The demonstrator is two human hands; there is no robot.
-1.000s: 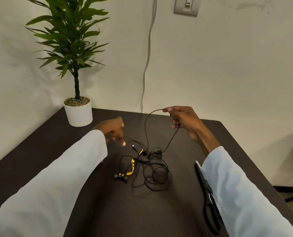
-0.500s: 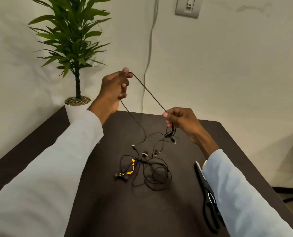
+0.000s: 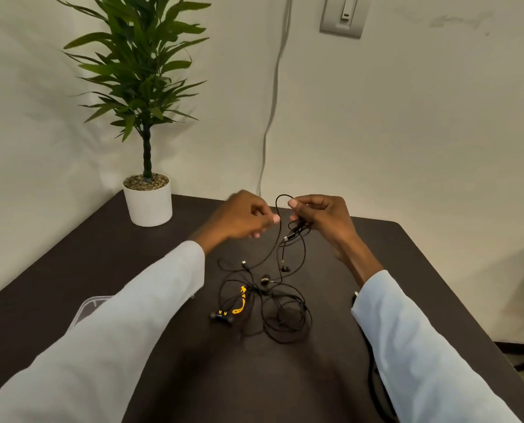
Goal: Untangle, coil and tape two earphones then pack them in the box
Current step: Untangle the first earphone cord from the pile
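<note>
The right hand [image 3: 321, 216] pinched one looped black cable above the table [image 3: 132, 264], the blurred left hand [image 3: 242, 218] loosely curled beside it, over one tangled earphone heap [image 3: 266, 303].

right hand [image 3: 324, 215] pinches black earphone cable [image 3: 280, 239] loop; left hand [image 3: 242, 218] blurred beside it; tangle on table [image 3: 132, 257].

left hand [image 3: 242, 216] came back down from up high, now right next to the right hand [image 3: 321, 216], which bunched up more earphone cable [image 3: 280, 239].
</note>
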